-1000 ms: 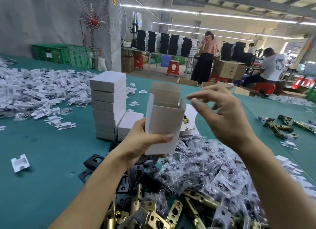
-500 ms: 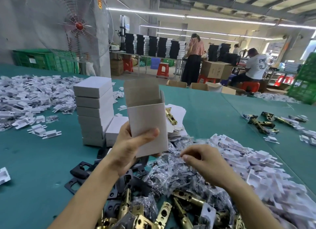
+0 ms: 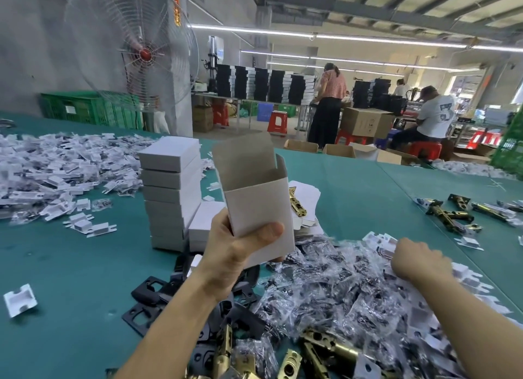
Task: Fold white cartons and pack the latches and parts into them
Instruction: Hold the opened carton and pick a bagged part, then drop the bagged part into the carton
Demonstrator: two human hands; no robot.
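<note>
My left hand (image 3: pixel 235 251) grips an upright white carton (image 3: pixel 257 206) with its top flaps open, held above the green table (image 3: pixel 70 279). My right hand (image 3: pixel 418 261) reaches into the heap of white card inserts (image 3: pixel 469 282) at the right, fingers curled down among them; I cannot tell what they hold. Clear bags of small parts (image 3: pixel 339 288) lie heaped between my arms. Brass latches (image 3: pixel 325 347) and black plates (image 3: pixel 147 296) lie near the front edge.
A stack of closed white cartons (image 3: pixel 171 192) stands behind my left hand, flat carton blanks (image 3: pixel 305 197) beside it. More white inserts (image 3: pixel 56 166) cover the far left. Loose latches (image 3: pixel 450 213) lie at the right. People work at benches behind.
My right hand has moved from above the carton down and right into the white inserts. The carton has stayed upright in my left hand.
</note>
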